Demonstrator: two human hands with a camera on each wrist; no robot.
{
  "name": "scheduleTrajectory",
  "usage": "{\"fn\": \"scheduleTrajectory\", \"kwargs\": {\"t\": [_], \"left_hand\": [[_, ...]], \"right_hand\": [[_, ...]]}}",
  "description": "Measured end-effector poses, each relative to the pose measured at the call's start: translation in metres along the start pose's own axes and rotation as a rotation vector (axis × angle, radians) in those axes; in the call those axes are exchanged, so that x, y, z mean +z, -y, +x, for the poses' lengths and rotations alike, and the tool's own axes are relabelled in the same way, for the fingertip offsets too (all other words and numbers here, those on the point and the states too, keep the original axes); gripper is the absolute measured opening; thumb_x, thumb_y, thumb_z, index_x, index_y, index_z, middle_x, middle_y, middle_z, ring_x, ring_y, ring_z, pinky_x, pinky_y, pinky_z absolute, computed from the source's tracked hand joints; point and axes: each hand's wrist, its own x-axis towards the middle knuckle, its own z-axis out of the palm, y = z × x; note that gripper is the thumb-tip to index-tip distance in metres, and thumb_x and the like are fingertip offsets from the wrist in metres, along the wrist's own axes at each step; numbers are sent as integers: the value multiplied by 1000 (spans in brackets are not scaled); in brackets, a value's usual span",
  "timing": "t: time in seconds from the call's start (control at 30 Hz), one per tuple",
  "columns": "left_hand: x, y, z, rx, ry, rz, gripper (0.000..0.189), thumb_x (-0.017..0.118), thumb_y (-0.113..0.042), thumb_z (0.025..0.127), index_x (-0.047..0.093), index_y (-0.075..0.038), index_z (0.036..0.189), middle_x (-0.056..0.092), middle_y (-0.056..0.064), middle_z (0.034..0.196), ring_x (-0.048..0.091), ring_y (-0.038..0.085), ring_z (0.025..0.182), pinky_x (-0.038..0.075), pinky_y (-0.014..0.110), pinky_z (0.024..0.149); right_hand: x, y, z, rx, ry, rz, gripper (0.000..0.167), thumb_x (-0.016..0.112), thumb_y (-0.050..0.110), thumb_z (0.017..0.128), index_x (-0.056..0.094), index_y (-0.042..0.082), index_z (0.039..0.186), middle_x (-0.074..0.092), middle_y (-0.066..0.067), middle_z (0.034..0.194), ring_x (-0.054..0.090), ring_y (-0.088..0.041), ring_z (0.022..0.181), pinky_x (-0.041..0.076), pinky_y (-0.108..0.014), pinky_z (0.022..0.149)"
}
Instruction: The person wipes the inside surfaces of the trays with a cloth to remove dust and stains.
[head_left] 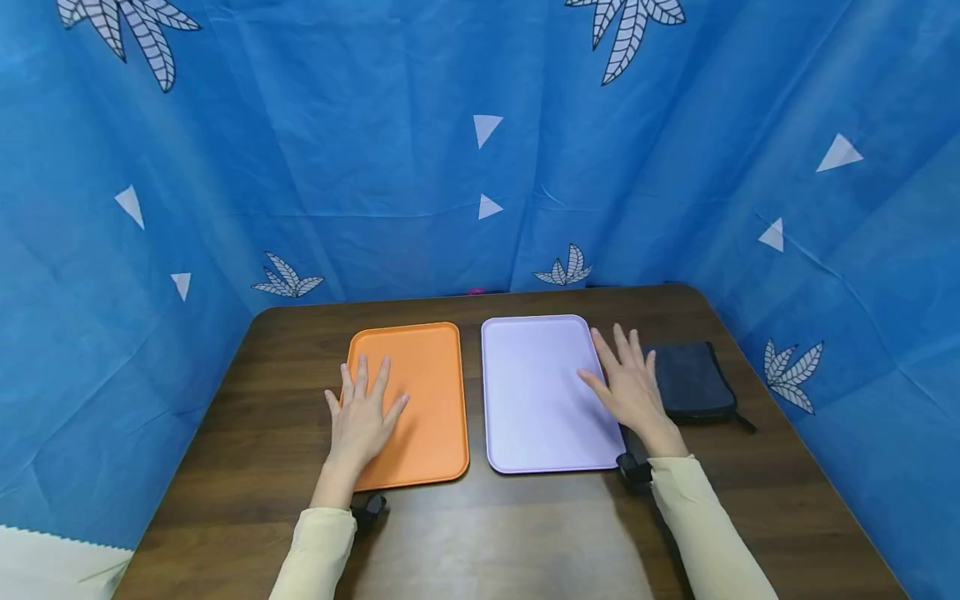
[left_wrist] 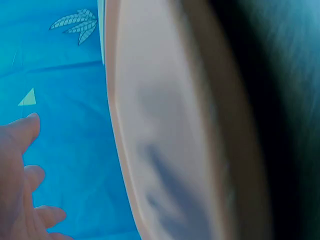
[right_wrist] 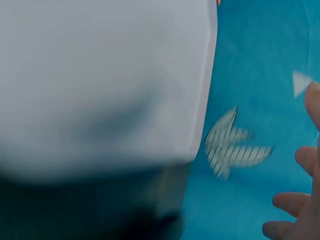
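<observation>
An orange tray (head_left: 427, 400) lies on the left half of the table, with my left hand (head_left: 362, 421) spread over its left edge. To its right lies a lavender tray (head_left: 540, 400). My right hand (head_left: 630, 387) is spread at that tray's right edge, near a dark zippered pouch (head_left: 686, 379). Fingers of both hands are straight and apart, and neither hand holds anything. In the left wrist view a shadow falls on the orange tray (left_wrist: 150, 100), with the fingers off to the left. The right wrist view has the lavender tray (right_wrist: 125, 65) close and blurred.
The brown wooden table (head_left: 495, 533) carries both trays and the pouch. Blue cloth (head_left: 360, 150) with white leaves and triangles hangs behind it and on both sides. A white cloth edge (head_left: 60, 558) shows at the lower left.
</observation>
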Motion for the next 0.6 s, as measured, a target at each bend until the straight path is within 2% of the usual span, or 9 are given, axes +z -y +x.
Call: {"fn": "scheduleTrajectory", "kwargs": {"t": [0.17,0.3,0.43,0.6], "left_hand": [[8,-6,0,8,8,-26,73,50,-49,98,18,-22,157,2,21,163,-2,49,148,5,77,107],[14,-15,2,5,10,-43,72,50,-48,98,18,-23,157,4,20,163,-2,46,149,6,76,109],[21,-25,6,10,3,-54,71,49,-48,99,18,-22,157,9,20,163,2,45,149,10,73,110],[27,-42,13,14,-30,-118,68,50,-45,99,22,-20,156,16,20,162,9,45,149,16,70,112]], "right_hand": [[-14,-45,-5,136,4,-2,80,44,59,97,16,17,157,7,-31,159,-4,-54,145,4,-79,105],[-23,-71,-9,202,22,2,80,40,60,98,12,14,158,3,-35,158,-7,-58,143,2,-81,103],[-26,-88,-12,236,46,3,82,41,60,98,12,11,157,2,-37,156,-8,-60,141,1,-83,100],[-22,-100,-10,268,97,4,85,39,62,97,9,11,157,1,-39,155,-7,-62,140,2,-84,99]]}}
